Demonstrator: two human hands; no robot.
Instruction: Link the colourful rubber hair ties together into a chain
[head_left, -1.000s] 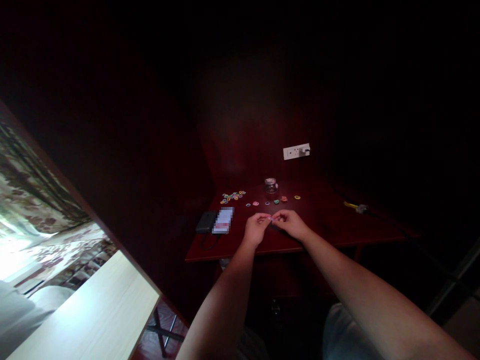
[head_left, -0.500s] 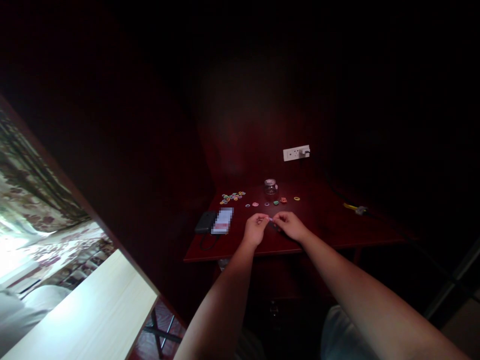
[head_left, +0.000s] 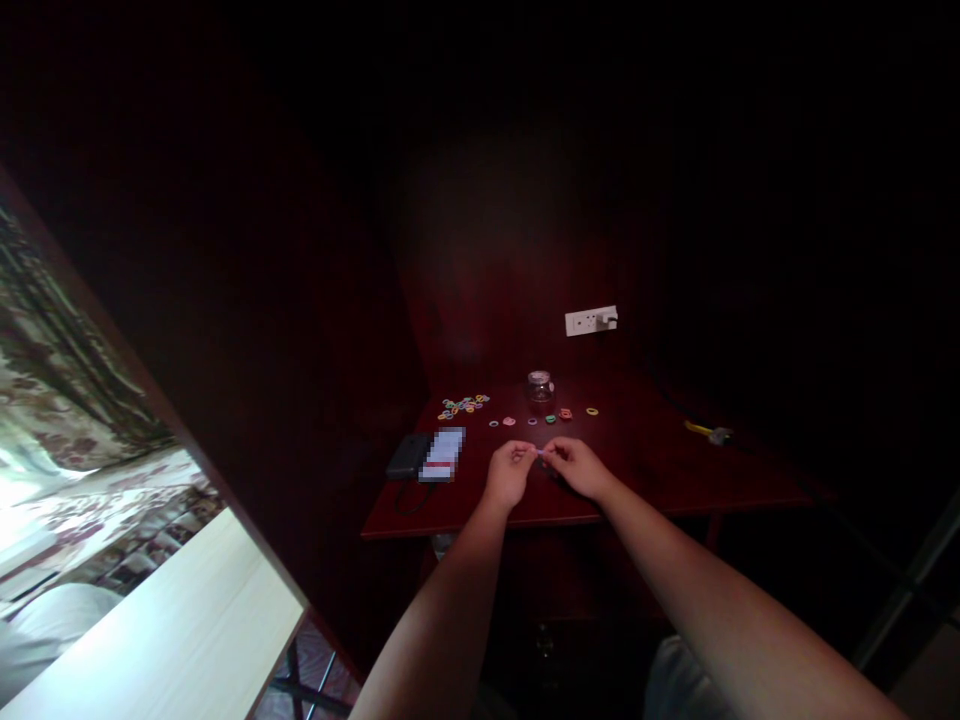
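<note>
Just above the front part of the dark red desk, my left hand (head_left: 510,474) and my right hand (head_left: 577,466) meet, each in a pinch. Between their fingertips is a small purple hair tie (head_left: 540,453), mostly covered by the fingers. Past the hands lies a row of small ring-shaped hair ties: a blue one (head_left: 493,424), a pink bunch (head_left: 509,421), a purple one (head_left: 532,421), a green bunch (head_left: 550,419), a red-orange bunch (head_left: 565,414) and a yellow one (head_left: 592,411). A mixed pile of hair ties (head_left: 463,407) sits at the back left.
Behind the row stands a clear jar (head_left: 539,387). On the left are a phone (head_left: 443,455) with a blurred screen and a black box-shaped device (head_left: 408,456) with a cable. A yellow-ended cable (head_left: 699,428) lies right. A socket strip (head_left: 591,321) is on the back wall.
The view has tilted slightly up, so the desk and everything on it sits lower. Both hands stay together on the purple hair tie, with only a slight shift of the fingers.
</note>
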